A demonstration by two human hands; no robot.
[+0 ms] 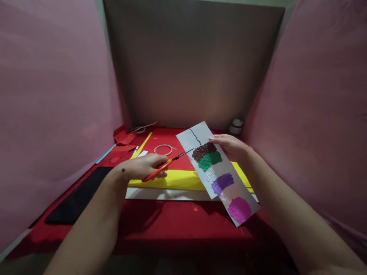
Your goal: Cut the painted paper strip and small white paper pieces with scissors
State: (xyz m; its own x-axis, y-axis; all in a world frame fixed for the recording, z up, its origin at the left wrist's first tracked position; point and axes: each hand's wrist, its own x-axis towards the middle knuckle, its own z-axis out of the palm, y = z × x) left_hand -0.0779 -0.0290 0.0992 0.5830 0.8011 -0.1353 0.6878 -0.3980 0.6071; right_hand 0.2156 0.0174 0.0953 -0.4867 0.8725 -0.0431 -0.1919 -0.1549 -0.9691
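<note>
My left hand [150, 166] is closed round the orange handles of a pair of scissors [156, 171]. The dark blades point right and reach the left edge of a white card [189, 138]. My right hand [229, 145] pinches that card near its upper right edge, thumb on the front. Textured patches in brown, green, white, purple, pale pink and magenta run down the card, with a wavy dark line above them. Near its lower left, the card's outline steps inward beside the purple patch. Most of my right fingers are hidden behind the card.
A red cloth [177, 225] covers the table. Below my hands lies a yellow ribbed strip [172, 179] above a white edge. Around are a white ring [163, 149], red scraps [124, 136], a black sheet [77, 198] and a white jar [236, 126]. Pink walls [57, 76] flank both sides.
</note>
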